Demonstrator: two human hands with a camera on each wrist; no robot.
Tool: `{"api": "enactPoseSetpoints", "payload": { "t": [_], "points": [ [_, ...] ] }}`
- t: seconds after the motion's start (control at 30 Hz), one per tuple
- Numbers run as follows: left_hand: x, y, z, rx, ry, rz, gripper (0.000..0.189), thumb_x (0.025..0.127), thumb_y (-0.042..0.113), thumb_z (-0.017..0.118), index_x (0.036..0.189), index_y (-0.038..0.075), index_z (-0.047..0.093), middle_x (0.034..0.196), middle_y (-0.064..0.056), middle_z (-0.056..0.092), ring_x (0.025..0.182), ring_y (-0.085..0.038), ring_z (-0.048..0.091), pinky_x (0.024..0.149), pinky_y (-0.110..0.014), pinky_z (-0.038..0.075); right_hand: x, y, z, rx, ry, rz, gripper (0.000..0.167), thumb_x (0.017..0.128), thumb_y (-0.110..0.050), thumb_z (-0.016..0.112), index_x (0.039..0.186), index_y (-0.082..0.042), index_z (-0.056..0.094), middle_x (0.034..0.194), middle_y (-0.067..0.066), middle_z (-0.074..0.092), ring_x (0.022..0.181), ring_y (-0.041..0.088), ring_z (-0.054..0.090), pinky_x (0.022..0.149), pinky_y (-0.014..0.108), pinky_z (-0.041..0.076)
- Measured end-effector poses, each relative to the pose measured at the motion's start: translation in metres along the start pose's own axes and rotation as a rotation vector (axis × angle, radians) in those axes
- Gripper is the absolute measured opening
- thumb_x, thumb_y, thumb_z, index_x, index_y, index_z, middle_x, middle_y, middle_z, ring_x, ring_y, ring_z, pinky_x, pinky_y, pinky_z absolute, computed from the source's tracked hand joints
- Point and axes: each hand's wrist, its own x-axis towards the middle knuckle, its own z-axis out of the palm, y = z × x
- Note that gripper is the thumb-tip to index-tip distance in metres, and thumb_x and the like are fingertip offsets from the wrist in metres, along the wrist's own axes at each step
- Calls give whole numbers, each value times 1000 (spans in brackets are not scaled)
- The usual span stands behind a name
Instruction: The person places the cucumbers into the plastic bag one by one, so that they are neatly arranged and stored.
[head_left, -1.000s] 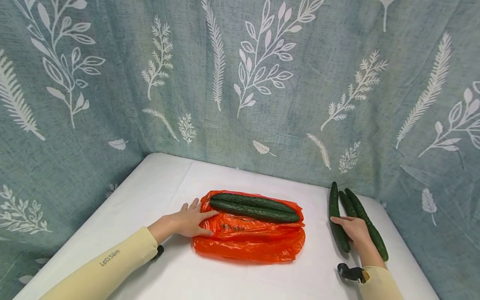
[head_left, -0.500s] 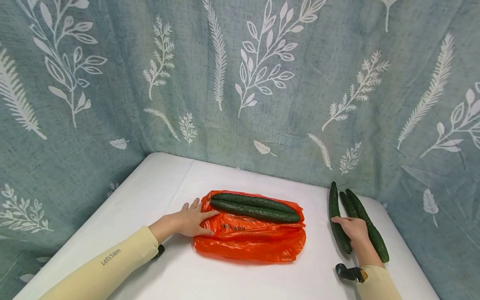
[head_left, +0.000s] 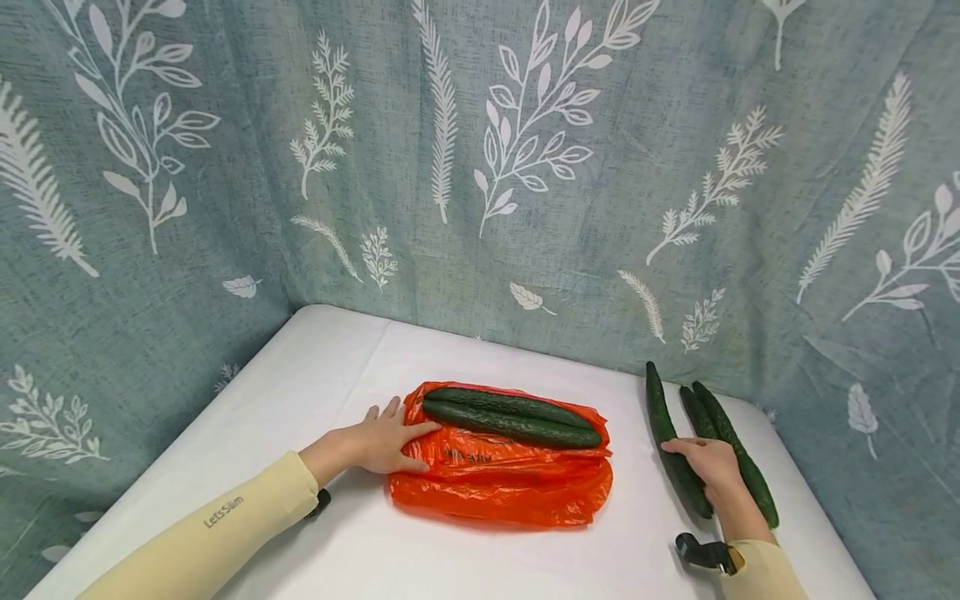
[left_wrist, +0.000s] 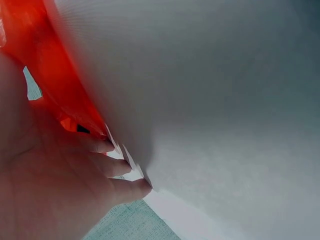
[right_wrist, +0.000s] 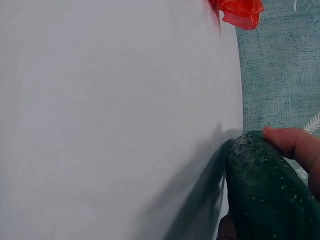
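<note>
My right hand (head_left: pixel 710 463) grips a long dark green cucumber (head_left: pixel 663 421) near its middle; in the right wrist view the cucumber (right_wrist: pixel 270 192) fills the lower right, thumb on one side and a fingertip showing beneath. Two more cucumbers (head_left: pixel 738 446) lie side by side just right of that hand, partly hidden by it. With spread fingers my left hand (head_left: pixel 382 440) rests on the left end of a red plastic bag (head_left: pixel 502 500). Two cucumbers (head_left: pixel 513 417) lie together on the bag's far part. In the left wrist view, straight fingers (left_wrist: pixel 127 190) touch the white surface beside the bag.
A white-covered table (head_left: pixel 322 358) carries everything. Patterned blue-green curtain (head_left: pixel 450 250) stands along its back and both sides. Small black wrist cameras sit at both wrists, the right one (head_left: pixel 701 552) just above the tabletop.
The gripped cucumber has shifted left, away from the two beside it, and its far end now leans further left. My left hand and the bag stay in place.
</note>
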Motion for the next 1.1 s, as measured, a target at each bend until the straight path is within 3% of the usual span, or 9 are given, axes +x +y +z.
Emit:
{"api": "enactPoseSetpoints", "payload": {
  "t": [0.5,0.67,0.83,0.97,1.1],
  "points": [
    [1,-2,2,8,-3,-10,77,90,65,61,156,34,38,162,-25,26,153,-47,8,119,-68,14,-11,-30,-4,-91,-77,-96,76,89,-40,73,143,6,49,154,34,35,140,52,33,111,63,34],
    [0,-2,2,16,-2,-10,76,90,65,61,156,34,38,162,-26,26,153,-48,9,119,-68,15,-17,-42,-4,-126,-117,-146,72,88,-39,75,141,5,53,151,33,41,135,50,42,105,62,41],
    [0,-2,3,22,-3,-12,76,90,65,61,156,33,38,162,-26,27,153,-48,10,119,-67,15,-25,-56,-1,-158,-138,-229,65,85,-37,79,134,3,61,142,30,53,121,41,55,91,49,53],
    [2,-2,3,16,-6,-20,76,90,65,62,155,35,38,162,-24,27,153,-47,10,119,-67,14,-30,-69,1,-174,-160,-289,62,83,-35,81,130,1,64,131,24,62,108,29,61,78,34,53],
    [5,-2,2,6,-6,-19,76,89,65,62,155,36,39,163,-22,28,154,-46,9,119,-66,14,-34,-81,5,-169,-194,-310,58,82,-32,82,128,0,66,116,17,69,92,23,65,72,32,54]
  ]
}}
